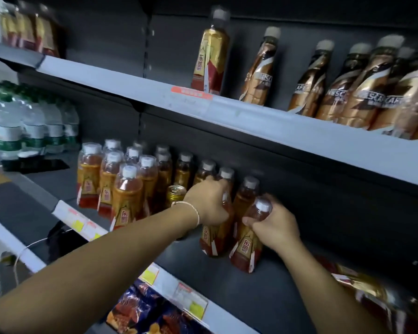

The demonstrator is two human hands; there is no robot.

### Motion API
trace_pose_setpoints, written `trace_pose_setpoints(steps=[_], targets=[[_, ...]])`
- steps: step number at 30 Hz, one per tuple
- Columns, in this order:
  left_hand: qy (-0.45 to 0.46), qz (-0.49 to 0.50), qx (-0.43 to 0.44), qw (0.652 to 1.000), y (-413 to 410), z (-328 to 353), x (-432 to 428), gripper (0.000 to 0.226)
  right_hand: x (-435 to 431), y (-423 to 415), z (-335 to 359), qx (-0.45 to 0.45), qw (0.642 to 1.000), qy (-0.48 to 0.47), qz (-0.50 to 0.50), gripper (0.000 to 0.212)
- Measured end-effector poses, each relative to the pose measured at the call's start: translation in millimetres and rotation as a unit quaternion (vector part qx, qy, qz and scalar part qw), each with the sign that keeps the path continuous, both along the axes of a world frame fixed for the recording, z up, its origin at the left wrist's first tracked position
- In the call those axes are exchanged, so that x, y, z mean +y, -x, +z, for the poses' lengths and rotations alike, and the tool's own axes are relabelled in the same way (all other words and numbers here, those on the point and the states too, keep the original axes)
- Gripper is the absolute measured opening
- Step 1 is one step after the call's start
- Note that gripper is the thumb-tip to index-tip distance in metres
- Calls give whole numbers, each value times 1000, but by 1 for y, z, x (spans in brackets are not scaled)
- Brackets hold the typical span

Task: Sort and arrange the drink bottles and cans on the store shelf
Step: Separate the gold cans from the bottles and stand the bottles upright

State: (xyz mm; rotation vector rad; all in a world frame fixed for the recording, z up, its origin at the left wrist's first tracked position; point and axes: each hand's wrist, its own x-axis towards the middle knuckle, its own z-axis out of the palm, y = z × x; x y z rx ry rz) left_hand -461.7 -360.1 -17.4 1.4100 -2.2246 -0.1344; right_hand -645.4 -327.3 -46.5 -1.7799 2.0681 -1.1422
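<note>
Left hand: the left hand (208,201) reaches in from the lower left, a thin bracelet (196,211) on the wrist. Its fingers are curled over the shoulder of an amber bottle (215,239) and grip it.

Right hand: the right hand (274,227) is wrapped round the neck of a second amber bottle (245,251), just under the white cap.

The two held bottles: they stand side by side on the middle shelf (287,297), touching or very nearly so. The right one seems to lean a little, though the wide lens may be causing that.

Behind them: a third bottle (247,196) of the same drink stands close at the back.

Main group: a cluster of matching bottles (121,179) fills the shelf to the left, with a gold can (176,192) between it and the left wrist.

Upper shelf: one lone bottle (211,59) of the amber kind stands beside a row of coffee bottles (348,88).

Step in hand: as I read it, the front of the amber row is being squared up, two bottles at once.

Next move: probably sliding the pair left to close the gap. The can looks to be in the way and would need shifting, and both bottles must be kept upright so they don't knock their neighbours.
</note>
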Motion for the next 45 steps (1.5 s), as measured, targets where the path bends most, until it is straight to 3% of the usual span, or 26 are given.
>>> trace_pose_setpoints(steps=[3,8,12,16,18,22,25,28,30,31,34,37,42,45], targets=[[1,-28,14,1000,2,-1,-28,20,-13,-8,-4,31,998,-19,-52,41],[2,-89,-3,996,6,-8,-58,29,-29,-24,-8,65,989,-50,-124,23],[-2,-124,12,992,11,-10,-66,44,-33,-30,-12,90,982,-41,-160,36],[1,-133,1,991,12,-16,-65,39,-29,-32,-21,79,982,-23,-171,62],[-22,-151,16,988,8,-19,-64,53,-23,-35,-26,85,981,-6,-174,70],[-71,-166,44,983,-6,-23,-57,88,-15,-40,-28,67,985,1,-157,75],[-89,-175,92,976,-27,-29,-50,89,-6,-42,-23,6,990,-12,-139,74],[-38,-121,128,984,-52,-35,-47,72,8,-65,-21,-6,981,115,-154,82],[-24,-59,142,988,-66,-35,-51,65,14,-92,-19,23,961,253,-108,61],[-28,-30,142,989,-72,-34,-54,63,14,-105,-20,23,958,278,-70,50],[-61,26,140,988,-88,-28,-66,55,6,-138,-31,-9,982,188,33,37],[-107,44,166,979,-98,-28,-72,46,-15,-158,-50,-6,994,66,82,57],[-121,34,176,976,-100,-34,-73,42,-44,-172,-62,0,995,-15,95,77],[-108,31,139,984,-98,-32,-79,12,-48,-168,-67,13,996,-31,83,79]])
